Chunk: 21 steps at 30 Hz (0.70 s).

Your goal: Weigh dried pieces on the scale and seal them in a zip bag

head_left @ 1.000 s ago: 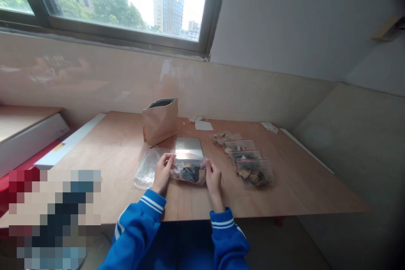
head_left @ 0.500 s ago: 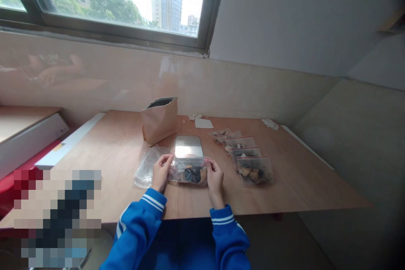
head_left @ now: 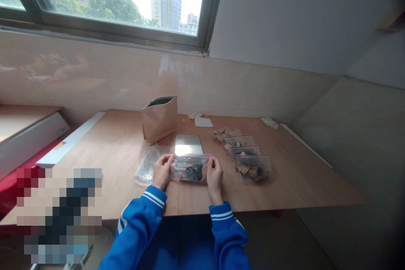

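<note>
Between my hands is a clear zip bag (head_left: 190,169) with dark and tan dried pieces inside. My left hand (head_left: 162,170) pinches its upper left corner, and my right hand (head_left: 215,177) pinches the upper right corner. The bag's top edge runs taut from one hand to the other. Just behind it lies a flat scale (head_left: 188,144) with a shiny metal plate, its front edge hidden by the bag. Crumpled clear plastic bags (head_left: 146,169) lie beside my left hand.
Several filled zip bags (head_left: 254,168) lie in an overlapping row on the right. An open brown paper pouch (head_left: 160,119) stands at the back left. White paper (head_left: 203,122) and crumpled tissue (head_left: 269,122) lie near the wall. The wooden table (head_left: 297,181) ends close to my body.
My right hand has shifted slightly along the bag's top edge, which now looks straighter. The pieces inside have shifted a little. The whole view has tilted slightly.
</note>
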Each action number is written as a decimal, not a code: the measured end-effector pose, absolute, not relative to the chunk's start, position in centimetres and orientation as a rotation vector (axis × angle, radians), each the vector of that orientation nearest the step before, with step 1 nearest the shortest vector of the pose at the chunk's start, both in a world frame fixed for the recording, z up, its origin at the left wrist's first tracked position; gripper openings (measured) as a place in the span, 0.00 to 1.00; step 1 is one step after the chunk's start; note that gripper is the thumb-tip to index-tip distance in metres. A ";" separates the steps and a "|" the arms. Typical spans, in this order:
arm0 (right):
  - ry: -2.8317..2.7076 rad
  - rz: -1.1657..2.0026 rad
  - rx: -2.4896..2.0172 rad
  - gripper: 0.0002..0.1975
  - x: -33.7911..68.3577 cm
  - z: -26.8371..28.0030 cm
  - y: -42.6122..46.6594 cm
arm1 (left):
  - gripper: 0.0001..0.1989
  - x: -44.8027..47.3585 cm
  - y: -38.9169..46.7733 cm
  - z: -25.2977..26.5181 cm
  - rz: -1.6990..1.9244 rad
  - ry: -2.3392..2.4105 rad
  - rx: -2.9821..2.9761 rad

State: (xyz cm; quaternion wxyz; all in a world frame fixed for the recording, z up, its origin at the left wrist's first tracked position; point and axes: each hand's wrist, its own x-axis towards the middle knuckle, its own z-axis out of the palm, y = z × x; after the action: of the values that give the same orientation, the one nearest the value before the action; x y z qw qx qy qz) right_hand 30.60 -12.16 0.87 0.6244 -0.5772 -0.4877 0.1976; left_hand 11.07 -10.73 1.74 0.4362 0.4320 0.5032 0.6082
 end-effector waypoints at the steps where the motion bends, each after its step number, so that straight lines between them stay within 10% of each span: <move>1: -1.115 0.444 -1.324 0.18 30.6 0.9 -12.2 | 0.17 11.1 -10.7 1.8 1.516 1.247 1.074; 21: -1.008 0.657 -1.198 0.15 30.4 1.5 -12.4 | 0.17 11.4 -11.0 1.8 1.417 1.203 1.200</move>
State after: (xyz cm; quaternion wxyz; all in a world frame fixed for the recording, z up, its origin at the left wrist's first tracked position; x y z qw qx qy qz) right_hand 30.45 -12.36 1.46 0.6609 -0.5296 -0.4456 0.2903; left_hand 11.36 -10.98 1.76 0.4481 0.4848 0.4861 0.5726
